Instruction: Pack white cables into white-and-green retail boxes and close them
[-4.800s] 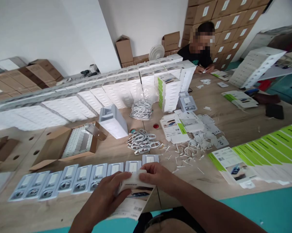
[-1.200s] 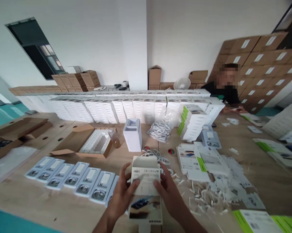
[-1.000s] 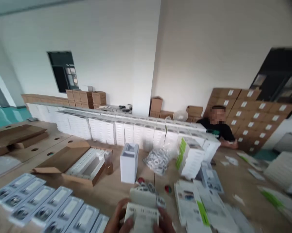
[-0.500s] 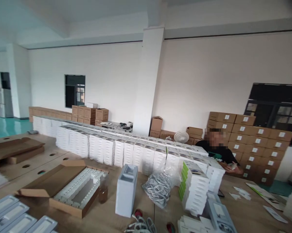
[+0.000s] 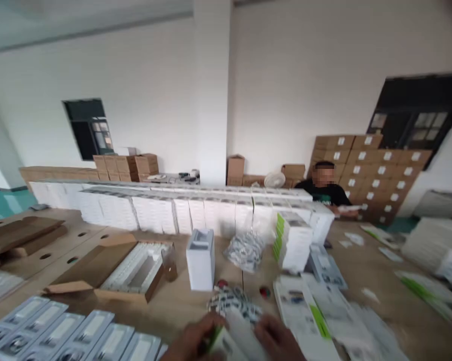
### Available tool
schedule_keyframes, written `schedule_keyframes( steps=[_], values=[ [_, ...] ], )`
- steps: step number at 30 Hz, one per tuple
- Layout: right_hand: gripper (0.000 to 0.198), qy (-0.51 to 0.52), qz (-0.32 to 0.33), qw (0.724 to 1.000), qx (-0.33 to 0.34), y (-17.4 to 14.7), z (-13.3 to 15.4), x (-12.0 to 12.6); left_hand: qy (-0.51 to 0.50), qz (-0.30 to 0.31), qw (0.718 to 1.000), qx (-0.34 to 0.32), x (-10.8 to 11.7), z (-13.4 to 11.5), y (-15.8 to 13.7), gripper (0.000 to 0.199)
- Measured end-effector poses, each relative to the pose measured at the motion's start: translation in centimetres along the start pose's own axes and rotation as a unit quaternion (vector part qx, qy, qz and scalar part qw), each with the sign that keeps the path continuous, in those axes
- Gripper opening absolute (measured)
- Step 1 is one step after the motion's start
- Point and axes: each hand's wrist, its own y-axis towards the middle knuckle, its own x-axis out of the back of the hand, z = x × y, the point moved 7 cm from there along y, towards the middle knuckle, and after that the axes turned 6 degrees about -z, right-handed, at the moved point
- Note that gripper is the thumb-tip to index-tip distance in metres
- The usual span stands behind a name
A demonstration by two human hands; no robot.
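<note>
Both my hands show only at the bottom edge, blurred. My left hand (image 5: pixel 190 341) and my right hand (image 5: pixel 276 338) hold a white product box with a green edge (image 5: pixel 229 341) between them. Just beyond it lies a pile of coiled white cables (image 5: pixel 233 301) on the wooden table (image 5: pixel 180 301). A row of grey-white trays with parts (image 5: pixel 63 336) runs along the near left.
An open cardboard carton (image 5: pixel 116 268) lies left of an upright white stack (image 5: pixel 200 258). A bag of cables (image 5: pixel 246 250), a green-edged box stack (image 5: pixel 291 240), flat packaging sleeves (image 5: pixel 304 311) and a long wall of white boxes (image 5: pixel 173 213) fill the table. Another person (image 5: pixel 325 188) sits at the far right.
The view swung up to the room and has dropped back down; my hands, out of sight half a second ago, are back at the bottom edge, still holding the box.
</note>
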Motion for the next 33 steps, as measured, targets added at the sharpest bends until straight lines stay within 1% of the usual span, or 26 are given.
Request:
schedule_keyframes(
  steps=[2,3,4,5,6,9,10,12,15,18,20,23,25,26,28,31,33],
  values=[
    [0.031,0.052,0.002,0.996,-0.072,-2.4,-1.0,0.1,-0.007,0.019,1.0,-0.017,-0.6,-1.7,-0.6,0.035],
    [0.032,0.078,0.017,0.991,-0.104,-3.0,-1.0,-0.1,-0.008,0.022,1.0,-0.017,-0.7,-2.2,-0.6,0.034],
    [0.033,0.093,0.031,0.988,-0.119,-3.3,-0.8,-0.4,-0.017,0.027,0.999,-0.01,-0.8,-2.5,-0.5,0.036],
    [0.033,0.097,0.043,0.987,-0.118,-3.3,-0.2,-0.6,-0.028,0.031,0.999,0.0,-1.0,-2.6,-0.4,0.04],
    [0.031,0.084,0.046,0.99,-0.099,-3.2,0.5,-0.6,-0.039,0.033,0.999,0.011,-1.1,-2.6,-0.3,0.045],
    [0.023,0.007,0.028,1.0,-0.002,-3.0,2.8,-0.2,-0.051,0.028,0.998,0.028,-1.3,-2.1,-0.2,0.062],
    [0.021,-0.012,0.023,0.999,0.021,-3.1,3.2,-0.1,-0.045,0.025,0.998,0.024,-1.3,-2.0,-0.3,0.064],
    [0.019,-0.013,0.022,0.999,0.036,-3.3,3.3,0.1,-0.033,0.025,0.999,0.008,-1.5,-2.0,-0.2,0.061],
    [0.021,0.017,0.024,0.999,0.02,-3.4,2.6,0.3,-0.029,0.027,0.999,-0.007,-1.8,-2.1,0.2,0.051],
    [0.021,0.032,0.017,0.999,0.008,-3.4,2.4,0.6,-0.053,0.025,0.998,0.009,-1.8,-1.6,0.6,0.049],
    [0.021,0.053,0.035,0.998,-0.01,-3.4,2.5,0.6,-0.085,0.023,0.996,0.028,-1.8,-1.1,0.7,0.047],
    [0.02,0.069,0.082,0.993,-0.046,-3.8,2.8,0.5,-0.134,0.031,0.989,0.055,-2.0,-0.3,0.8,0.041],
    [0.02,0.064,0.092,0.992,-0.057,-3.9,2.8,0.7,-0.154,0.03,0.986,0.063,-2.3,0.0,0.8,0.039],
    [0.02,0.057,0.087,0.993,-0.058,-3.9,2.8,0.9,-0.158,0.025,0.985,0.065,-2.4,0.2,0.8,0.038],
    [0.02,0.036,0.056,0.996,-0.059,-3.8,2.6,1.4,-0.155,0.017,0.985,0.069,-2.6,0.3,1.0,0.042],
    [0.021,0.015,0.013,0.997,-0.074,-3.6,2.1,2.1,-0.142,0.038,0.986,0.075,-3.4,0.2,1.2,0.053],
    [0.023,0.03,0.016,0.995,-0.09,-3.8,1.9,2.3,-0.125,0.052,0.988,0.075,-3.6,0.2,1.2,0.057]
  ],
)
